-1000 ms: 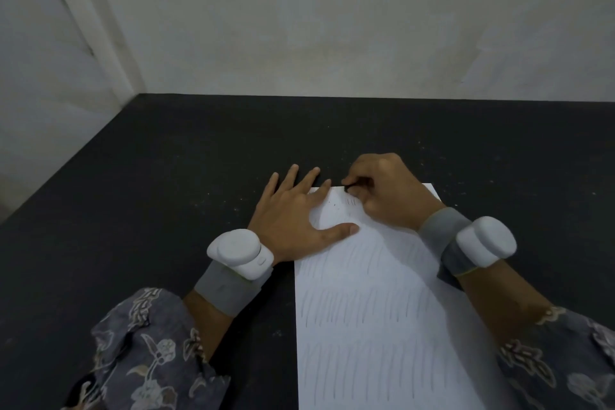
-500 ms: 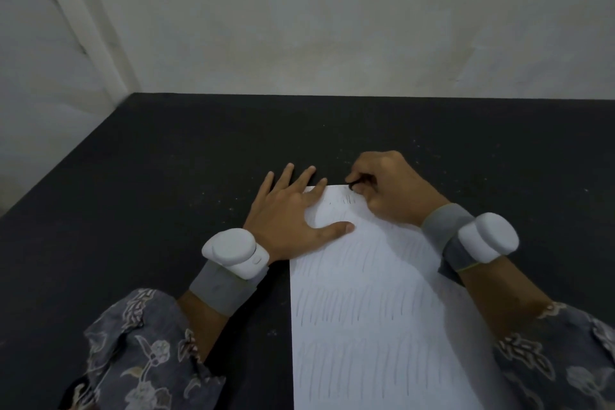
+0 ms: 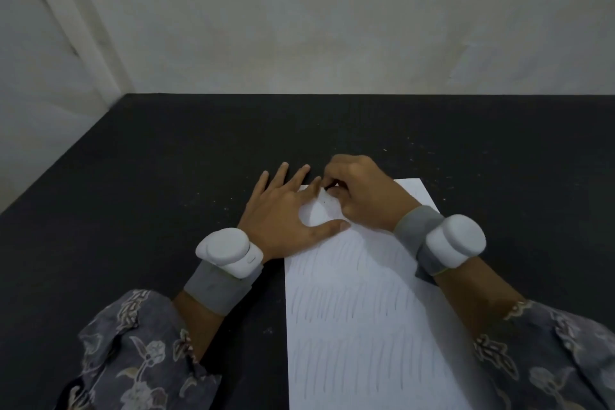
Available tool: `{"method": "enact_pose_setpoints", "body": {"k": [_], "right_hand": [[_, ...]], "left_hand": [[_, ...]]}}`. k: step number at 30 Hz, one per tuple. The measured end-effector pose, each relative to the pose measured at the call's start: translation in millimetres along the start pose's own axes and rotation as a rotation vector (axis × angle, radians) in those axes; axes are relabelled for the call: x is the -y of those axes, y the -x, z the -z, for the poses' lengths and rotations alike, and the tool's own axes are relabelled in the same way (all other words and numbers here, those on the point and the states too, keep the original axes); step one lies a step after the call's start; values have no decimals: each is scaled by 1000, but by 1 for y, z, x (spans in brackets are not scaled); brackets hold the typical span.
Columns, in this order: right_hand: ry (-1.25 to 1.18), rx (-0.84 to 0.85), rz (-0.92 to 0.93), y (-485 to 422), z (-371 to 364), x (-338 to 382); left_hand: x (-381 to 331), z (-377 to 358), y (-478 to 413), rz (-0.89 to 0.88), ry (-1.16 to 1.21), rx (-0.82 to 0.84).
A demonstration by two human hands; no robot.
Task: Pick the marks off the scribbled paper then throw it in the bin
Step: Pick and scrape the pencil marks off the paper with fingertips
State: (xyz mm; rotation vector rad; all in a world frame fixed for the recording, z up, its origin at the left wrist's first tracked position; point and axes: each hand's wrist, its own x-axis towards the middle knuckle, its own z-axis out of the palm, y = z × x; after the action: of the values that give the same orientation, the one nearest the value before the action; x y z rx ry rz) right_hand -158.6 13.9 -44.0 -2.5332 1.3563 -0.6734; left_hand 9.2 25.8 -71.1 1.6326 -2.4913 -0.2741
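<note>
Shifted leftward along paper [image 3: 359,293] top edge: right hand [image 3: 361,196], fingers curled, pinching something small and dark. Left hand [image 3: 283,213] flat, fingers spread, pressing paper's far-left corner. Bare dark table [image 3: 166,176] leftward.

Dim, even light; soft shadows, wide-angle bending.

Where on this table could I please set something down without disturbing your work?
The black tabletop lies bare left of the flat left hand, and along the wall beyond both hands. Right of the white scribbled paper is a bare strip. It is crowded at the paper's far end, where the right hand works.
</note>
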Motion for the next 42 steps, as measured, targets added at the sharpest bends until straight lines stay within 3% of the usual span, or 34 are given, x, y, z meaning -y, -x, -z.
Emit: {"method": "enact_pose_setpoints", "body": {"k": [16, 21, 27, 32, 42], "right_hand": [[-11, 31, -117, 8, 18, -23], [-33, 12, -34, 7, 8, -13], [-49, -17, -168, 13, 22, -34], [-43, -4, -61, 6, 12, -18], [-49, 33, -82, 5, 10, -12]], "left_hand": [[-2, 3, 0, 30, -22, 36], [-4, 3, 1, 15, -15, 51], [-2, 6, -1, 30, -37, 67], [-1, 3, -1, -5, -51, 68], [0, 1, -1, -4, -49, 59]]}}
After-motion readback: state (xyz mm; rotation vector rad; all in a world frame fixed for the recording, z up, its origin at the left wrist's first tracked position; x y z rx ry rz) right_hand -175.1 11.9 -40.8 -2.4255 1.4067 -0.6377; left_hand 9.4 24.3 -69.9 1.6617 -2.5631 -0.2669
